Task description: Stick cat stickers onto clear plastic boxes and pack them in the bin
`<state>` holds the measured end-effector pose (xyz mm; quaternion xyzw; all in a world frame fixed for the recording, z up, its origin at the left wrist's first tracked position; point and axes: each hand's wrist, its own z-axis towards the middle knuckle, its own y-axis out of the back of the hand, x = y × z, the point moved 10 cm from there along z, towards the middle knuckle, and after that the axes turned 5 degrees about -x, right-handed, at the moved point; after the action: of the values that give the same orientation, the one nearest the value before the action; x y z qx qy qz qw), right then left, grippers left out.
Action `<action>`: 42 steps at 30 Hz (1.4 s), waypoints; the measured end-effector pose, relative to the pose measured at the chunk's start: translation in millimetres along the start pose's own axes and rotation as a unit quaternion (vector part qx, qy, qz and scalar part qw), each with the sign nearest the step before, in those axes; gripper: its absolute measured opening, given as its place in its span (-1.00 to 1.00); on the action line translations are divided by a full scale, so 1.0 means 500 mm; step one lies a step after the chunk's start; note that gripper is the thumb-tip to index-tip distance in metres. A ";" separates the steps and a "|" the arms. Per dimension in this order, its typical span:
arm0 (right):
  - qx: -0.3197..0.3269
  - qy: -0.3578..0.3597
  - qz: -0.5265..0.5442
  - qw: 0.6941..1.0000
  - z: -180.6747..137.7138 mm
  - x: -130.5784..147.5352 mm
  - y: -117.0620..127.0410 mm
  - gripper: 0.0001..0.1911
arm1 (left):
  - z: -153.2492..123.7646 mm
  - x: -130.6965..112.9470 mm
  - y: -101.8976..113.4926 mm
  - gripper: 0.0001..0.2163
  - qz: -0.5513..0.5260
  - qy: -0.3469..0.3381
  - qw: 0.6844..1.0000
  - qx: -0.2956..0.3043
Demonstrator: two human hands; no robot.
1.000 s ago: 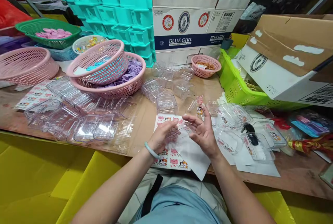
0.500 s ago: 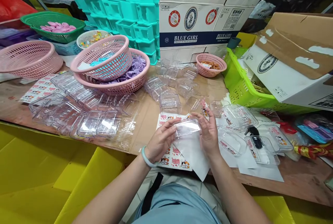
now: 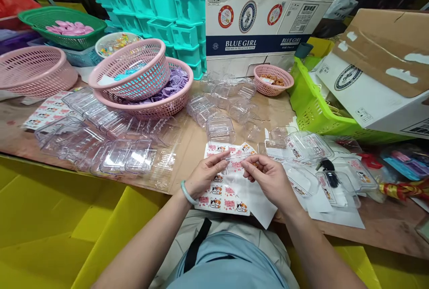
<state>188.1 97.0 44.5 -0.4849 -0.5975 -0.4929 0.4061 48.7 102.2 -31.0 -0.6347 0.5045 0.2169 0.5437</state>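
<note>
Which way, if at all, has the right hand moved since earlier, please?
Yes: the right hand has drawn nearer the person, fingers curled over the sticker sheet.

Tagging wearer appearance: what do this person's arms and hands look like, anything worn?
No sleeves or gloves show; both arms are bare up to the frame edge. The left hand has a smooth pale green bangle on its wrist; the right hand wears nothing visible.

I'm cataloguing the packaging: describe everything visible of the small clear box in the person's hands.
The clear box is small, shallow and rectangular, of thin glossy transparent plastic. It is held roughly level over the sticker sheet, pinched at its ends between the left hand and the right hand. Its contents cannot be told.
</note>
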 end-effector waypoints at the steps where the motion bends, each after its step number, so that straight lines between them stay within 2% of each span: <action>1: 0.003 0.009 -0.023 1.000 0.001 0.003 0.001 -0.68 | 0.001 0.000 -0.001 -0.58 0.001 0.001 1.000 0.004; 7: 0.037 0.064 -0.124 0.990 0.012 0.020 0.001 -0.70 | 0.004 0.003 0.001 -0.57 0.016 0.004 1.000 0.015; 22: 0.039 0.065 -0.163 0.984 0.032 0.015 -0.007 -0.68 | 0.006 -0.001 0.004 -0.56 0.038 -0.015 0.999 0.017; 28: 0.027 0.095 -0.212 0.972 0.030 0.029 -0.009 -0.74 | 0.003 -0.007 -0.002 -0.59 0.040 -0.017 0.999 0.016; 31: 0.003 0.116 -0.252 0.961 0.019 0.039 -0.016 -0.77 | -0.002 -0.019 -0.017 -0.57 0.062 -0.040 0.997 0.007; 36: -0.072 0.193 -0.335 0.920 -0.002 0.056 -0.011 -0.81 | -0.005 -0.023 -0.023 -0.52 0.073 -0.055 0.995 -0.033; 39: -0.151 0.178 -0.336 0.912 0.004 0.039 0.050 -0.82 | -0.003 -0.016 -0.014 -0.51 0.051 -0.040 0.997 -0.043; 42: -0.207 0.130 -0.250 0.937 0.011 0.002 0.113 -0.68 | -0.005 -0.013 -0.009 -0.50 0.031 -0.031 0.998 -0.049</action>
<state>243.2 104.8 55.4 -0.3252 -0.5262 -0.7498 0.2348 49.5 102.3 -22.6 -0.6373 0.4957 0.2776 0.5206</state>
